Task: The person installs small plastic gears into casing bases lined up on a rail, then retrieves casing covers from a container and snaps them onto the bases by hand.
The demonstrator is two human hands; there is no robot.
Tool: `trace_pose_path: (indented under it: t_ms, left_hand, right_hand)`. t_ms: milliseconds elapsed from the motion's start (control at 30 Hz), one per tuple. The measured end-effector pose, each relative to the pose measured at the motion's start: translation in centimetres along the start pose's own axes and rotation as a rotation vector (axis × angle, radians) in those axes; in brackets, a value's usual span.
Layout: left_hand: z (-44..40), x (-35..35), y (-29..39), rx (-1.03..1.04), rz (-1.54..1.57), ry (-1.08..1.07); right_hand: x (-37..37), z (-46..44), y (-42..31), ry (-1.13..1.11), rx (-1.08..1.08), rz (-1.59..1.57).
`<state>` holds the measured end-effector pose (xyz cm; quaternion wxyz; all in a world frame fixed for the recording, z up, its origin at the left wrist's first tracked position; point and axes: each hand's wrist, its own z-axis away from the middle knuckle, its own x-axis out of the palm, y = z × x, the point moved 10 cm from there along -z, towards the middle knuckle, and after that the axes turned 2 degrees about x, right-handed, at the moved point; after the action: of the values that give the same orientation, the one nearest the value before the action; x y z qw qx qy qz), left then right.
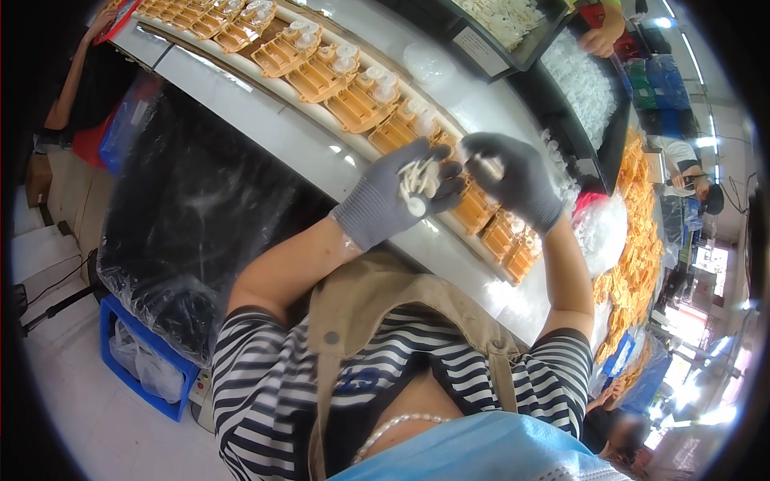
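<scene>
My left hand (393, 192), in a grey knitted glove, is palm up and cupped around a bunch of small white plastic parts (419, 178). Some are long and thin, and one has a round disc end. Close by on the right, my gloved right hand (513, 180) has its fingers curled together around a small white part (492, 167), whose shape is partly hidden. Beneath both hands runs a row of orange plastic housings (362, 106) on a conveyor belt. White and clear round pieces (385, 86) sit at one end of the housings.
Black bins with white parts (505, 20) and clear parts (581, 84) stand beyond the belt. Orange pieces (630, 272) are heaped at right. A black plastic-covered surface (200, 208) and a blue crate (148, 361) lie at left. A co-worker's hand (600, 40) shows at upper right.
</scene>
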<state>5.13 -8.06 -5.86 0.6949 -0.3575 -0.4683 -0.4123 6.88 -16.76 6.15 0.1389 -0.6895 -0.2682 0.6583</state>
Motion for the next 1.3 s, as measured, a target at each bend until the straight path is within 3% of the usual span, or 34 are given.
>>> trace_pose_path:
  t_ms: [67, 200, 300, 500, 1000, 1200, 1300]
  left_hand:
    - [0.1, -0.3, 0.1, 0.001, 0.008, 0.025]
    - [0.4, -0.8, 0.4, 0.025, -0.03, 0.07]
    - [0.4, -0.8, 0.4, 0.028, -0.032, 0.048]
    - [0.6, -0.6, 0.4, 0.028, -0.039, 0.053]
    - [0.5, -0.6, 0.3, 0.035, -0.042, 0.069]
    - [0.5, -0.6, 0.4, 0.044, -0.023, 0.038]
    - [0.4, -0.2, 0.1, 0.056, -0.031, 0.039]
  right_hand:
    - [-1.2, -0.1, 2.1, 0.02, 0.149, -0.043]
    - [-0.6, -0.4, 3.7, 0.006, 0.197, -0.067]
    - [0.8, -0.5, 4.0, -0.025, 0.176, -0.118]
    - [1.7, -1.6, 2.8, -0.09, 0.055, 0.089]
    - [2.5, -2.1, 3.0, -0.148, 0.028, 0.18]
    - [0.4, -1.6, 0.5, 0.106, -0.173, 0.232]
    - [-0.4, -0.6, -0.8, 0.121, -0.186, 0.092]
